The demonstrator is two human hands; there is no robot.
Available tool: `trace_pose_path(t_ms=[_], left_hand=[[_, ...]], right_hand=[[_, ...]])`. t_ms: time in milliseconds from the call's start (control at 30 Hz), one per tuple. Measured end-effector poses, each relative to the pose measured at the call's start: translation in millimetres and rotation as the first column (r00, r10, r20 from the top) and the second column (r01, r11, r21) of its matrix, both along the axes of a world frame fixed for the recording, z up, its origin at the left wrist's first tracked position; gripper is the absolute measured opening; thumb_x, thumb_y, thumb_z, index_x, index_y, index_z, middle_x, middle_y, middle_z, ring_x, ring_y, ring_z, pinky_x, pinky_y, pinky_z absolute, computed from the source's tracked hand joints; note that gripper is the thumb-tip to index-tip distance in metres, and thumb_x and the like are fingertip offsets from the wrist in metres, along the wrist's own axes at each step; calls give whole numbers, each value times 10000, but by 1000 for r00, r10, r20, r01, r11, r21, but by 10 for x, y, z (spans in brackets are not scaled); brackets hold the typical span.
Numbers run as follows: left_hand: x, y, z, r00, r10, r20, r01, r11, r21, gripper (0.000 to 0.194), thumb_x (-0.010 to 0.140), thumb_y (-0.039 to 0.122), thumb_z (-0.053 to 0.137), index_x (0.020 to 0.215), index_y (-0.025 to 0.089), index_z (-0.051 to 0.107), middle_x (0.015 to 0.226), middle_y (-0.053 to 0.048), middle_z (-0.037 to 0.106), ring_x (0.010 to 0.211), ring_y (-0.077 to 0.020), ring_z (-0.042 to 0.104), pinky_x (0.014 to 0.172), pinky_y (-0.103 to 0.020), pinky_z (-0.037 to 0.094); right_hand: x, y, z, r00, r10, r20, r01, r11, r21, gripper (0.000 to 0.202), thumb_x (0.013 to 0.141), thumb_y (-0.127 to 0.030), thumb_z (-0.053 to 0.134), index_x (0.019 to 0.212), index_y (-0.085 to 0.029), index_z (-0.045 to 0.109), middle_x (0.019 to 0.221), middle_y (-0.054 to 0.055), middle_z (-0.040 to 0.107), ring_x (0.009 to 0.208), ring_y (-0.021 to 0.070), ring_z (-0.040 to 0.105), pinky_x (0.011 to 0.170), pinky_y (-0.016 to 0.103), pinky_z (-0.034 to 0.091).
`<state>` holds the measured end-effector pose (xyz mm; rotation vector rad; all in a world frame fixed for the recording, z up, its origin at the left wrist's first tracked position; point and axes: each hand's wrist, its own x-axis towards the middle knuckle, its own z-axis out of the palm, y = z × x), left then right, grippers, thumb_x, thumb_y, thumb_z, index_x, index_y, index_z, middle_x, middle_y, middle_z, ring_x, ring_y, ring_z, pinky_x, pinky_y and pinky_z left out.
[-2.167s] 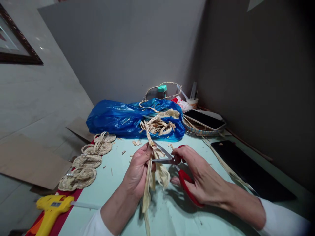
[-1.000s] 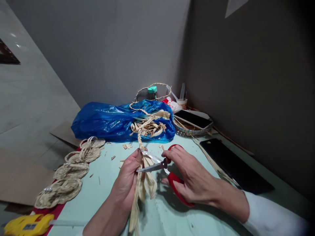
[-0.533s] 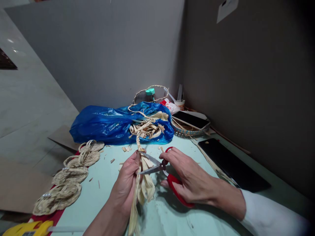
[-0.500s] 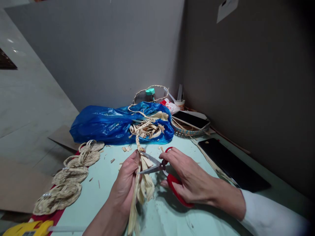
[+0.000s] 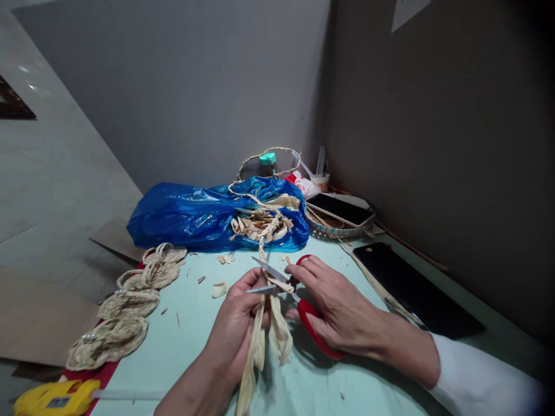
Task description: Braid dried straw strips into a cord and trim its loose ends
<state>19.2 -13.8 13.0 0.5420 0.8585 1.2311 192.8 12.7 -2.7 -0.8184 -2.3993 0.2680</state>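
Note:
My left hand [image 5: 236, 326] pinches a braided strip of pale dry husk, with loose husk ends [image 5: 281, 335] hanging below the fingers. The braid [image 5: 261, 249] runs up from there to the blue bag and ends in a thin looped cord behind it. Red-handled scissors [image 5: 313, 329] are in my right hand [image 5: 342, 309], fingers through the handles. Their blades are parted around the husk just beside my left fingertips, with a short husk piece lying across them.
A blue plastic bag [image 5: 173, 216] holds husk scraps. Woven coil pieces [image 5: 130, 303] line the left edge, near a yellow glue gun [image 5: 58, 398]. On the right are a phone [image 5: 340, 209] on a round tray and a black flat panel [image 5: 411, 289]. A cup [image 5: 319, 182] stands behind.
My left hand and the husk have shifted slightly right. The scissor blades are closer together, and a husk piece now sticks out sideways at them. The view has turned a little.

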Motion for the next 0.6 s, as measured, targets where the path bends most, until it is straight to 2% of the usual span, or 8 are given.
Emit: trace_pose_path(t_ms=[100,267,467,600], left_hand=[[-7,-13,-5,999,2,-44,-1,1000,11,252,594,-20,661,790,135,620,631,35,599,446,-40,507,419,-114,398],[8,-50,32,995,28,-99,-23,998,51,231,681,91,700,903,140,660,712,4,651,509,-68,571,474,-142,464],[48,-96,22,991,56,-125,-53,998,28,270,617,83,728,870,160,672,658,20,657,464,-63,562,459,-134,456],[58,-119,28,988,84,-132,-80,996,30,286,570,42,699,828,162,670,615,32,642,468,-66,563,470,-132,452]], right_hand=[[4,-1,-3,1000,8,24,-8,1000,-15,300,898,-379,530,1064,-129,517,928,108,536,842,224,458,734,359,434],[7,30,-11,998,-48,39,46,997,55,292,895,-358,527,1070,-126,514,948,119,541,855,234,458,749,368,425],[11,45,-30,998,-23,64,12,985,173,253,858,-274,541,1054,-115,515,901,107,544,815,220,444,720,343,410],[29,36,-55,999,1,52,-10,982,186,292,848,-230,508,1107,-95,511,874,99,548,776,207,451,680,319,407]])
